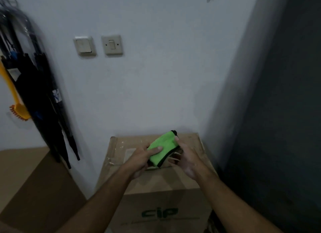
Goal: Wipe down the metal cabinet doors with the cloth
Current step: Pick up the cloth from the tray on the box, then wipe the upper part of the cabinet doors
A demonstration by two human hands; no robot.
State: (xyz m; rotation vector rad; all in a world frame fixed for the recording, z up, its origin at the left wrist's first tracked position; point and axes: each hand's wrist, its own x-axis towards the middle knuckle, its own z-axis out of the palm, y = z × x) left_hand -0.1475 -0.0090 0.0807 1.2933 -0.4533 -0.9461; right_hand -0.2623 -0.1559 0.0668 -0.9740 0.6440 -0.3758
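Both hands out in front, above the top of a closed cardboard box [156, 180] printed "cip" on its near face. Green microfibre cloth [162, 148], folded and edged in black, held in the air between the 2 hands, over the far half of the box top, nearer its right edge. Left hand [140, 160] wrapped round the cloth's left end, thumb pressed flat across the green upper face. Right hand [186, 159] cupped at the cloth's right side, fingers curled beneath the fold, blurred there, thumb up near the black corner. Dark grey metal cabinet [278, 111] just right of the box, filling the right edge. On the white wall behind, 2 beige switches [98, 45] side by side. At left, black umbrellas [40, 97] hanging beside a yellow brush [16, 106]. Another cardboard box [31, 189] at lower left.
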